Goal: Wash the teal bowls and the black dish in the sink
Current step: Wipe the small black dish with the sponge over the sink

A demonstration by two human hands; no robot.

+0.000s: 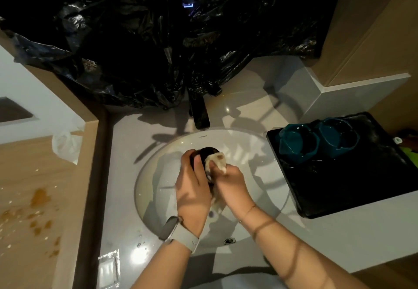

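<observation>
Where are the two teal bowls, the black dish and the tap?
teal bowls (298,142): head view, inside wall of the left bowl, on the black tray.
black dish (207,151): head view, its dark top edge above the hands.
tap (200,115): head view, middle of the black spout.

Head camera, looking steeply down from above the counter

The single wide-angle view sits close over the sink at frame centre, facing forward and down; both forearms enter from the bottom edge, the counter spreads to the right, its back edge lies under black plastic sheeting at the top.
</observation>
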